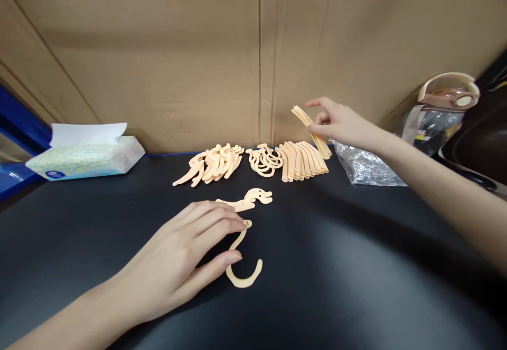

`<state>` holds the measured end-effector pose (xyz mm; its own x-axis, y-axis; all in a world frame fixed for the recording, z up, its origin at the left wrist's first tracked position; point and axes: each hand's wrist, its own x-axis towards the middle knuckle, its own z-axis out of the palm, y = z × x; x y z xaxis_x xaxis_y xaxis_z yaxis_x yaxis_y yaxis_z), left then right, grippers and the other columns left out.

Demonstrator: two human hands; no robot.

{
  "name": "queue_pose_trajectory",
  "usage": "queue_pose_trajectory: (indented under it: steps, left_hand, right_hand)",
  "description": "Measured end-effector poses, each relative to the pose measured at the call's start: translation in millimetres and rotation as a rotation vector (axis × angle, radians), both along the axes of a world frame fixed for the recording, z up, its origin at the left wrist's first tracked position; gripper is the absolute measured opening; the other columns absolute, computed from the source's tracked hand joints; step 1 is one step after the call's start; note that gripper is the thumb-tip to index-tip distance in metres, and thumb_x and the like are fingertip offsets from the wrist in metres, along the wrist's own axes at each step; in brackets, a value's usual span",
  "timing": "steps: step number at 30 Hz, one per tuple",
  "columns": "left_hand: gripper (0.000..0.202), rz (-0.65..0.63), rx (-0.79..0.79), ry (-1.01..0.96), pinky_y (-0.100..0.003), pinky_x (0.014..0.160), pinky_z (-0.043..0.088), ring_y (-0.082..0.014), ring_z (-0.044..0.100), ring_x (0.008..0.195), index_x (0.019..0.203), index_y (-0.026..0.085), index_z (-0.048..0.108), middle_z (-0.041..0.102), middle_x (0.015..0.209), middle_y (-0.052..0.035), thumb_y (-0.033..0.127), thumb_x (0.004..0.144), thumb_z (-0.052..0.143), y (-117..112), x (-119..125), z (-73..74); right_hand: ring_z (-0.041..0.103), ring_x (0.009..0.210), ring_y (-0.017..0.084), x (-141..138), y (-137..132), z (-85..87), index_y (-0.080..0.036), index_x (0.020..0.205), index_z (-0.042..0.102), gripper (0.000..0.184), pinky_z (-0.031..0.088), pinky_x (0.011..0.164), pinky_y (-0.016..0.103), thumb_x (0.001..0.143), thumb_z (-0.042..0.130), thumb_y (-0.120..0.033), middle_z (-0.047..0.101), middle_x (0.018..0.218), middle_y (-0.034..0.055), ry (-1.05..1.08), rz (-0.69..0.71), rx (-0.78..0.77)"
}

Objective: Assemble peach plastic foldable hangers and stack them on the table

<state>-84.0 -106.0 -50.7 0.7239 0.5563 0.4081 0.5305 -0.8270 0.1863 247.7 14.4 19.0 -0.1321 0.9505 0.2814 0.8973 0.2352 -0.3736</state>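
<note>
**Strips [321, 145] pinched, hook [243, 282] touched**

Strips are clamped by the right hand [343, 123], between thumb and fingers, behind and right of the hook. The hook is touched by the left hand [178, 249], thumb and fingers apart. A head-shaped piece [253, 198] is seen just behind the hook.

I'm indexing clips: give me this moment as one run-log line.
left hand: open over hook | right hand: holding long curved part(s) | beyond left hand: animal-headed piece, hook pile
</note>
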Motion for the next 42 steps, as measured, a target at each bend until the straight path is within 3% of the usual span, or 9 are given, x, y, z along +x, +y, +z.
queue_pose_trajectory:
  steps: [2, 5, 8, 11, 15, 17, 24, 42]
  left_hand:
    - [0.029, 0.003, -0.006, -0.001, -0.032, 0.097, 0.047, -0.0211, 0.06, 0.115, 0.122, 0.025, 0.062, 0.069, 0.118, -0.0031, 0.041, 0.104, 0.045, -0.4, 0.2, 0.1]
    - [0.029, -0.003, -0.008, -0.009, -0.032, 0.099, 0.046, -0.0207, 0.059, 0.116, 0.122, 0.024, 0.061, 0.069, 0.118, -0.0035, 0.04, 0.104, 0.045, -1.1, 0.7, 0.5]
    - [0.029, 0.001, -0.006, -0.001, -0.033, 0.1, 0.047, -0.0212, 0.059, 0.116, 0.121, 0.024, 0.062, 0.07, 0.117, -0.0039, 0.04, 0.104, 0.045, -1.7, 0.8, 1.3]
    - [0.03, 0.001, -0.018, 0.006, -0.034, 0.099, 0.048, -0.0227, 0.059, 0.117, 0.119, 0.024, 0.064, 0.07, 0.116, -0.0053, 0.041, 0.104, 0.044, -2.0, 0.3, 1.8]
    - [0.028, -0.015, -0.01, -0.001, -0.034, 0.1, 0.046, -0.0218, 0.059, 0.116, 0.118, 0.023, 0.063, 0.07, 0.115, -0.0046, 0.039, 0.104, 0.045, -1.7, 0.4, 1.1]
    - [0.027, -0.022, -0.007, -0.004, -0.032, 0.1, 0.045, -0.0208, 0.059, 0.116, 0.119, 0.023, 0.062, 0.069, 0.115, -0.004, 0.037, 0.105, 0.045, -1.3, 1.0, 0.4]
    - [0.028, 0.004, -0.028, 0.004, -0.034, 0.098, 0.048, -0.0223, 0.06, 0.115, 0.119, 0.025, 0.064, 0.07, 0.115, -0.0041, 0.039, 0.104, 0.045, 1.3, 2.2, -1.3]
    - [0.022, -0.034, -0.069, 0.007, -0.031, 0.099, 0.043, -0.019, 0.056, 0.118, 0.119, 0.026, 0.06, 0.067, 0.118, -0.0014, 0.035, 0.105, 0.045, 3.8, 2.7, -4.3]
  right_hand:
    - [0.064, 0.078, 0.024, -7.9, -15.2, 6.5, -0.017, 0.142, 0.043, 0.066, 0.048, 0.075, 0.037, 0.081, 0.057, -0.036, 0.07, 0.086, 0.0041, 0.019, 0.157, 0.115]
    - [0.062, 0.075, 0.022, -18.8, -39.7, 4.1, -0.02, 0.141, 0.044, 0.065, 0.047, 0.071, 0.034, 0.08, 0.06, -0.036, 0.066, 0.084, 0.0014, -0.041, 0.362, 0.16]
    - [0.062, 0.072, 0.018, -28.3, -63.4, -9.8, -0.026, 0.139, 0.045, 0.063, 0.044, 0.063, 0.028, 0.078, 0.061, -0.03, 0.064, 0.084, -0.0016, -0.103, 0.477, 0.019]
    - [0.059, 0.071, 0.016, -34.2, -82.5, -27.3, -0.024, 0.13, 0.052, 0.056, 0.044, 0.064, 0.027, 0.075, 0.061, -0.02, 0.062, 0.08, -0.0029, -0.137, 0.55, -0.062]
    - [0.057, 0.073, 0.016, -33.3, -96.1, -45.9, -0.021, 0.096, 0.065, 0.023, 0.043, 0.069, 0.029, 0.075, 0.061, -0.015, 0.06, 0.079, -0.0012, -0.174, 0.6, -0.052]
    - [0.056, 0.074, 0.017, -30.2, -98.4, -52.1, -0.019, 0.091, 0.066, 0.017, 0.042, 0.071, 0.031, 0.076, 0.06, -0.014, 0.061, 0.079, 0.0003, -0.202, 0.621, -0.013]
    - [0.059, 0.088, 0.023, -20.1, -98.0, -62.4, -0.02, 0.109, 0.068, 0.022, 0.043, 0.083, 0.039, 0.091, 0.055, -0.022, 0.065, 0.092, 0.0061, -0.308, 0.657, 0.066]
    - [0.056, 0.08, 0.02, -14.3, -93.3, -76.0, -0.014, 0.112, 0.069, 0.029, 0.037, 0.079, 0.036, 0.101, 0.049, -0.033, 0.066, 0.091, 0.006, -0.327, 0.663, 0.127]
